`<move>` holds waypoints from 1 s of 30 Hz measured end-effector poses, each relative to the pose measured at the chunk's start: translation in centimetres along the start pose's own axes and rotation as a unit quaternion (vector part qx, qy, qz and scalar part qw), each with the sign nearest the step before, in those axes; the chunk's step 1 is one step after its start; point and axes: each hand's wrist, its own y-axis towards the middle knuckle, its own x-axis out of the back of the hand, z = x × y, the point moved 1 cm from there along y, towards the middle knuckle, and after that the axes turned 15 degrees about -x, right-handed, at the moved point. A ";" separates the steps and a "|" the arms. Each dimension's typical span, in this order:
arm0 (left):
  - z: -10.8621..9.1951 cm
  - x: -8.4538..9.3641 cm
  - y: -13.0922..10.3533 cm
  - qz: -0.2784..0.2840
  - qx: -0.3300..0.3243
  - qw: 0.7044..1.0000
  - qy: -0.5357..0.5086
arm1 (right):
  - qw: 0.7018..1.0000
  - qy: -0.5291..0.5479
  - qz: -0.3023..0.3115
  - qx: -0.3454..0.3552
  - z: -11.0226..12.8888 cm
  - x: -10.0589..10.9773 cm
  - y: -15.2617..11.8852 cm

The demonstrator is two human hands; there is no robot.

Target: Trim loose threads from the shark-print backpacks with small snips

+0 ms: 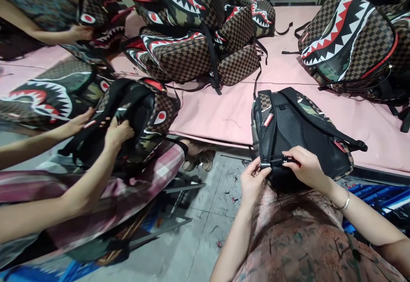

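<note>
A black-backed backpack (304, 141) with checkered and camouflage sides leans on the pink table's edge and my lap, its back panel and shoulder straps facing up. At its lower left, my left hand (254, 178) pinches the end of a black strap (265, 145) between thumb and fingers. My right hand (303, 164) is closed around a small dark tool with a bit of red, held over the lower back panel just right of my left hand. The tool's exact kind is hard to make out.
Checkered shark-mouth backpacks are stacked on the pink table (211, 113), with another large backpack (349, 42) at the right. To my left, a person's hands (117, 134) work on a backpack (137, 115); another person's hand (81, 33) is farther back.
</note>
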 end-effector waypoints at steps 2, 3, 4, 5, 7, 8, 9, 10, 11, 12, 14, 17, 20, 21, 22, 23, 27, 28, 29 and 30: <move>-0.2 -0.3 -0.1 -0.005 -0.001 1.000 0.006 | 0.999 -0.045 0.010 0.024 0.0 0.0 0.1; -0.3 -0.4 -0.1 -0.009 -0.001 1.000 0.009 | 0.997 -0.068 0.014 0.032 0.0 0.1 0.2; -0.3 -0.5 -0.2 -0.011 0.000 1.000 0.012 | 0.995 -0.086 0.018 0.037 0.1 0.2 0.3; -0.3 -0.5 -0.2 -0.014 0.001 1.000 0.015 | 0.994 -0.099 0.021 0.041 0.2 0.2 0.4; -0.3 -0.6 -0.3 -0.011 0.005 1.000 0.019 | 0.992 -0.115 0.027 0.046 0.4 0.4 0.5; -0.2 -0.6 -0.4 -0.009 0.006 1.000 0.020 | 0.991 -0.121 0.030 0.048 0.5 0.4 0.6; -0.2 -0.6 -0.4 -0.006 0.008 1.000 0.021 | 0.990 -0.126 0.032 0.050 0.6 0.5 0.7; -0.1 -0.6 -0.4 -0.003 0.009 1.000 0.022 | 0.989 -0.132 0.036 0.052 0.7 0.5 0.7; -0.1 -0.6 -0.5 -0.002 0.011 1.000 0.023 | 0.989 -0.136 0.039 0.053 0.8 0.5 0.7; -0.1 -0.6 -0.5 -0.002 0.013 1.000 0.025 | 0.988 -0.138 0.043 0.053 0.8 0.5 0.7; -0.2 -0.6 -0.4 -0.006 0.018 0.999 0.026 | 0.990 -0.127 0.045 0.048 0.6 0.4 0.6; -0.4 -0.5 -0.3 -0.017 0.026 0.999 0.023 | 0.995 -0.083 0.039 0.027 0.1 0.2 0.3; -0.4 -0.4 -0.2 -0.030 0.037 0.999 0.012 | 0.998 -0.054 0.030 0.020 0.0 0.0 0.1; -0.4 -0.4 -0.2 -0.029 0.039 0.999 0.009 | 0.998 -0.054 0.029 0.023 0.0 -0.1 0.1; -0.3 -0.4 -0.2 -0.028 0.040 0.999 0.008 | 0.997 -0.061 0.030 0.026 0.2 -0.2 0.1; -0.2 -0.4 -0.3 -0.024 0.040 0.999 0.008 | 0.997 -0.070 0.034 0.030 0.3 -0.4 0.1; 0.3 -0.3 -0.5 -0.016 0.041 0.999 0.008 | 0.993 -0.106 0.046 0.036 0.7 -0.9 0.3; 0.3 -0.3 -0.5 -0.016 0.040 0.999 0.006 | 0.993 -0.105 0.046 0.039 0.6 -1.0 0.3; 0.3 -0.3 -0.5 -0.016 0.040 0.999 0.005 | 0.993 -0.101 0.043 0.040 0.5 -1.0 0.3; 0.3 -0.3 -0.5 -0.016 0.039 0.999 0.004 | 0.994 -0.095 0.038 0.039 0.4 -1.0 0.2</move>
